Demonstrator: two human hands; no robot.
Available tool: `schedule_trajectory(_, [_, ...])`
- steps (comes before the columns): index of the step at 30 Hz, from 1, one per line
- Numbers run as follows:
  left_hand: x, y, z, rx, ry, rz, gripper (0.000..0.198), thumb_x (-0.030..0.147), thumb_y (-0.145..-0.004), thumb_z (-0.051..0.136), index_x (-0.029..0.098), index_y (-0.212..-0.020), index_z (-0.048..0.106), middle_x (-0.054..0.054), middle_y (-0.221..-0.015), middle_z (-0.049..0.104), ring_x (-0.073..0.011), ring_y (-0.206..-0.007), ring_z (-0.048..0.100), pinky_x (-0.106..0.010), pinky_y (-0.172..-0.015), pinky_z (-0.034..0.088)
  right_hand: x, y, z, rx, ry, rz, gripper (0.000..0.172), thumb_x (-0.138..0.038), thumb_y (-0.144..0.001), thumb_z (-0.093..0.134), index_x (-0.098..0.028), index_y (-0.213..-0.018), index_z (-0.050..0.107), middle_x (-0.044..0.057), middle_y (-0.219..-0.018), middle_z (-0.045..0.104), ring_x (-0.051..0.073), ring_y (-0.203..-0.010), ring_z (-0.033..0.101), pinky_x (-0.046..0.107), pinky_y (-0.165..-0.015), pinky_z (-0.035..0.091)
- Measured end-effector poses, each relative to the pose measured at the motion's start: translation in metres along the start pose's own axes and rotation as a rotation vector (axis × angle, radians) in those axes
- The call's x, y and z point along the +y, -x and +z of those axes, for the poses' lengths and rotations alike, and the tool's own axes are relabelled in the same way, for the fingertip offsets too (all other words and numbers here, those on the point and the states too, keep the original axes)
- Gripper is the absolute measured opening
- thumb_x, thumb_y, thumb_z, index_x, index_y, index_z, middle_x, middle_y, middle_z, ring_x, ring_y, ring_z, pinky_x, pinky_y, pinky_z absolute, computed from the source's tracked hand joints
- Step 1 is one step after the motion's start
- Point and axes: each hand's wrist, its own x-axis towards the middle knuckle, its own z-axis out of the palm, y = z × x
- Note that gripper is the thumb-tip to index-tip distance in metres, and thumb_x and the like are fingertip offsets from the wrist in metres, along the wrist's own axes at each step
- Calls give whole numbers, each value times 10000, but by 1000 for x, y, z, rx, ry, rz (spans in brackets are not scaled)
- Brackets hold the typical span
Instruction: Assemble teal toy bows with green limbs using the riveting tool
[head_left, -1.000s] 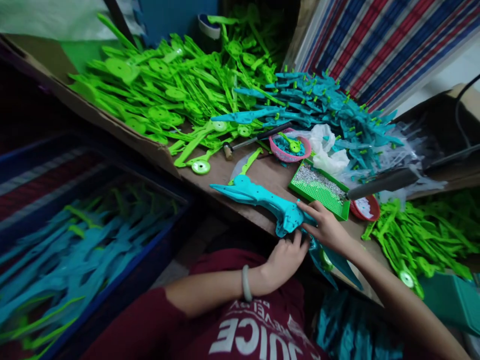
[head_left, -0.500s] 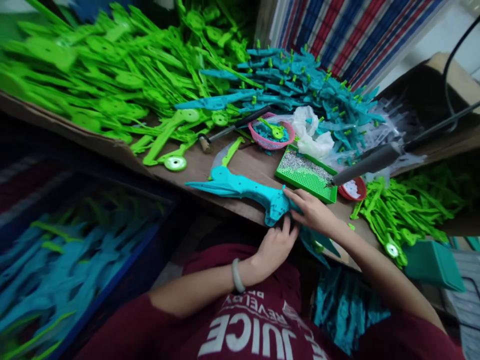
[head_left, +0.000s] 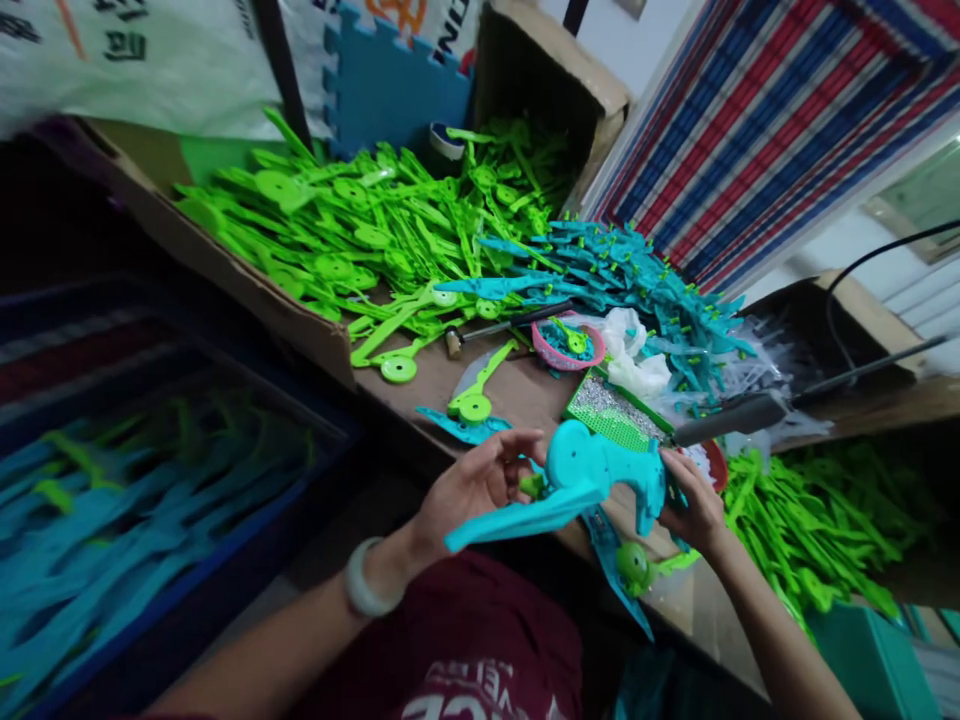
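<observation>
A turquoise plastic part (head_left: 600, 465) with a round end and a long pointed wing is held up above the table edge. My right hand (head_left: 694, 505) grips its right end, fingers partly hidden behind it. At its round end, my left hand (head_left: 469, 490) has its fingers curled around the edge, beside a small green piece (head_left: 532, 487); the wing hides some of this hand. Behind, a green arm with a disc (head_left: 474, 407) lies on a turquoise half-shell (head_left: 463, 428). Below my right hand rests another turquoise shell (head_left: 611, 560) with a green disc (head_left: 634, 566).
Green parts (head_left: 360, 240) and turquoise parts (head_left: 637, 280) are heaped at the back. A pink basket (head_left: 568, 345), green screw tray (head_left: 607, 410), red bowl (head_left: 716, 465) and power screwdriver (head_left: 739, 418) stand nearby. More green parts (head_left: 787, 520) lie right; a full bin (head_left: 150, 530) stands left.
The turquoise part has been lifted off the table and turned, its round end now towards me. My left hand has moved left to that end. The view has tilted upward.
</observation>
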Motion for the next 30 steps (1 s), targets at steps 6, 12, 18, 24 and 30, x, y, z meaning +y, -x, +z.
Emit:
schedule_trajectory(6, [26,2,-6,-173,82,4,578,697,-726,776,170,-964,783,-89,-945,734,-209,-848,686,-294,-725,560,-10,2,-3,0,19,-83,791,-214,-901,620,-309,-1602,268,175,-1335,668,349,-1181,707,507,-906,659])
schedule_trajectory(12, [30,10,-9,-11,-18,218,433,570,-729,840,155,-833,770,-107,-917,741,-226,-869,700,-341,-788,587,-17,4,-1,-150,19,-12,795,-198,-907,577,-346,-1611,240,136,-1362,652,326,-1206,698,474,-933,653])
schedule_trajectory(18, [32,10,-31,-33,-16,20,479,490,-734,859,170,-1077,762,-82,-949,772,-240,-921,724,-363,-839,594,-28,-4,2,-157,27,-20,751,-176,-917,527,-324,-1607,271,127,-1302,676,300,-1162,721,421,-899,662])
schedule_trajectory(24, [44,13,-53,-53,-300,70,280,417,-796,803,168,-924,788,-109,-1083,759,-266,-1048,691,-413,-1011,516,-33,-13,2,-166,36,-32,763,-169,-916,513,-335,-1614,251,126,-1270,686,294,-1131,735,409,-871,669])
schedule_trajectory(30, [37,14,-54,-129,-154,6,358,479,-831,769,162,-995,739,-71,-967,751,-210,-873,698,-346,-830,565,-35,-16,4,-184,25,-52,775,-156,-909,519,-326,-1618,254,121,-1260,696,285,-1117,738,386,-867,663])
